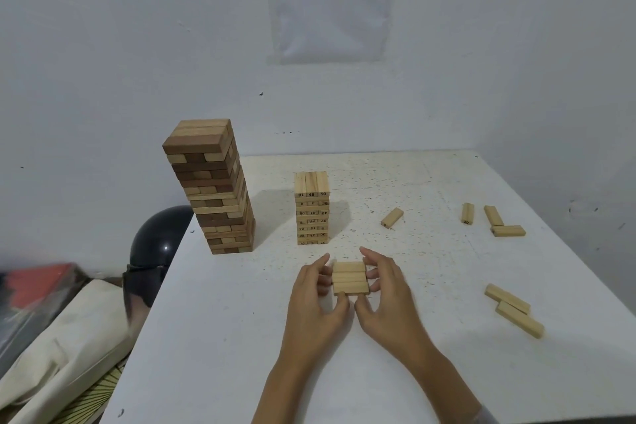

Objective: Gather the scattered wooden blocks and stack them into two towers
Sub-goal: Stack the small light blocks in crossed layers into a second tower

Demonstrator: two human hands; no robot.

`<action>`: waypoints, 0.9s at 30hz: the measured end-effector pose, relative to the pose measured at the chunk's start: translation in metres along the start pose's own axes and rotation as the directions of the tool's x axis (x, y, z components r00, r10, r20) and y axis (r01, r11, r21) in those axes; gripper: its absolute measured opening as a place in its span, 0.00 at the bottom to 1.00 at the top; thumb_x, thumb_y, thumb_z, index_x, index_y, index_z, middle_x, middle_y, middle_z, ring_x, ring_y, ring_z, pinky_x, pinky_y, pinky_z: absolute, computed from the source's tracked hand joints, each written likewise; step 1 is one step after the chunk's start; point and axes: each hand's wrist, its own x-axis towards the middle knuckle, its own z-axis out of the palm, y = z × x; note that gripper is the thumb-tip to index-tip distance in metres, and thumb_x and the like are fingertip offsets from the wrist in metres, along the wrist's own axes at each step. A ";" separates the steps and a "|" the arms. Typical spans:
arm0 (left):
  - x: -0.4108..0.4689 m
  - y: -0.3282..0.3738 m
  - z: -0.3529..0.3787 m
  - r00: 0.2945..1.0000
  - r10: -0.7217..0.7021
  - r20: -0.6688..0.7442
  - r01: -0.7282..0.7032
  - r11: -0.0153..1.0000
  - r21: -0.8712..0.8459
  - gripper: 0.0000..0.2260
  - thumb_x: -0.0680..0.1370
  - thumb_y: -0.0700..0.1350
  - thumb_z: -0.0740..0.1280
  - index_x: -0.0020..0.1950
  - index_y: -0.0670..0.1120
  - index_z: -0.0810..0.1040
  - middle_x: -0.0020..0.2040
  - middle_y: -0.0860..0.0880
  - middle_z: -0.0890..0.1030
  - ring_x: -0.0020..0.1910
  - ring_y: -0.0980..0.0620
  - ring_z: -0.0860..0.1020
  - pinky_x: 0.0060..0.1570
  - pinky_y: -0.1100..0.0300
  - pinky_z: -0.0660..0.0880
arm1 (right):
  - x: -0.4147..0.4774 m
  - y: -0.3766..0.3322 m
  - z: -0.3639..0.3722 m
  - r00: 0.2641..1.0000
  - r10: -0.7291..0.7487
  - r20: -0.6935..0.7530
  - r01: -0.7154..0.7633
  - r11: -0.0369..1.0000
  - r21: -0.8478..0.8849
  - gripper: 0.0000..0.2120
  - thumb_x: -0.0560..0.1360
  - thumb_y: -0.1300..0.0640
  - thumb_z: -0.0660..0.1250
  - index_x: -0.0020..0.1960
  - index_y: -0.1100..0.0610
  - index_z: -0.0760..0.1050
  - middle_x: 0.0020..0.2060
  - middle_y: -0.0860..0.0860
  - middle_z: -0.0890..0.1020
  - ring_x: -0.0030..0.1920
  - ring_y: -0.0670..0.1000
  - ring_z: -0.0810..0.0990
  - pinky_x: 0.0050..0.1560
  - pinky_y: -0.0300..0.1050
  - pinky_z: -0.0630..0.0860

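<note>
Currently gripping block layer (350,278) with left hand (315,299) and right hand (387,296); square ends flush; lift level onto numbered tower (311,208).

Two towers stand on one table (223,337): a tall tower (211,189) of mixed brown and pale blocks, and a shorter tower (311,208) of numbered blocks, three across its top layer. Six loose blocks lie to the right: a lone block (392,217), a second lone block (467,213), an L-shaped pair (508,231) and a nearer pair (507,298). Two hands, the left hand (316,303) and the right hand (387,299), grip one small bundle (350,278), with three blocks showing on top. One printed sheet (330,0) hangs on the wall.
</note>
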 end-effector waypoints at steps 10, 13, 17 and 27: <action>0.003 -0.004 -0.001 1.000 0.009 -0.001 -0.009 1.000 -0.019 0.24 0.72 0.38 0.71 0.67 0.50 0.73 0.54 0.54 0.78 0.52 0.59 0.76 0.51 0.70 0.73 | 0.000 0.000 -0.001 1.000 0.019 -0.024 -0.019 1.000 0.025 0.32 0.68 0.68 0.71 0.69 0.52 0.67 0.54 0.48 0.73 0.52 0.40 0.73 0.48 0.25 0.69; 0.003 -0.004 -0.001 1.000 -0.001 -0.002 0.001 1.000 -0.018 0.24 0.72 0.36 0.71 0.66 0.50 0.73 0.54 0.54 0.78 0.53 0.60 0.76 0.51 0.70 0.73 | 0.000 0.000 -0.001 1.000 0.017 -0.025 -0.016 1.000 0.018 0.31 0.68 0.68 0.71 0.68 0.52 0.67 0.54 0.48 0.73 0.52 0.40 0.73 0.48 0.25 0.69; 0.002 -0.002 -0.001 1.000 0.006 -0.004 -0.006 1.000 -0.019 0.24 0.72 0.35 0.70 0.66 0.52 0.73 0.54 0.55 0.78 0.53 0.59 0.76 0.51 0.69 0.73 | 0.000 0.000 -0.001 1.000 0.015 -0.024 -0.015 1.000 0.008 0.30 0.69 0.67 0.70 0.68 0.53 0.68 0.54 0.48 0.73 0.53 0.40 0.72 0.48 0.26 0.69; 0.001 0.000 -0.002 1.000 0.016 -0.010 -0.016 1.000 -0.016 0.23 0.72 0.35 0.70 0.64 0.52 0.73 0.54 0.55 0.76 0.55 0.59 0.75 0.52 0.71 0.71 | 0.000 -0.001 -0.001 1.000 -0.011 -0.026 0.012 1.000 0.016 0.31 0.68 0.68 0.70 0.67 0.51 0.68 0.55 0.44 0.71 0.54 0.40 0.72 0.50 0.25 0.69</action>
